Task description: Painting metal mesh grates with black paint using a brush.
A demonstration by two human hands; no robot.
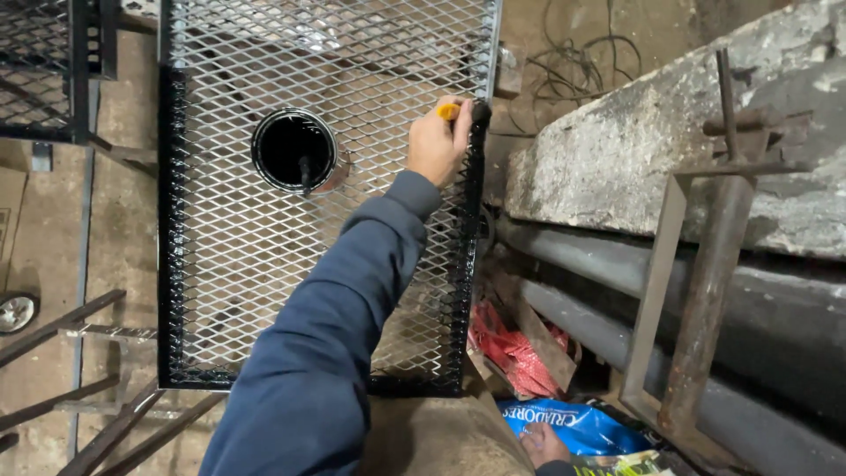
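Observation:
My left hand reaches out in a blue sleeve and grips a small brush with a yellow handle. Its black tip touches the right bar of a metal mesh frame. The frame's left, bottom and lower right bars are glossy black, while the upper right bar is bare grey. An open can of black paint with a stick in it sits at the mesh, left of the hand. My right hand rests low at the bottom edge on a blue printed bag; its fingers are partly hidden.
A rough concrete slab and grey pipes run along the right, with a rusty steel bracket leaning on them. A red rag lies by the frame's corner. Another black mesh frame and loose steel bars are at left.

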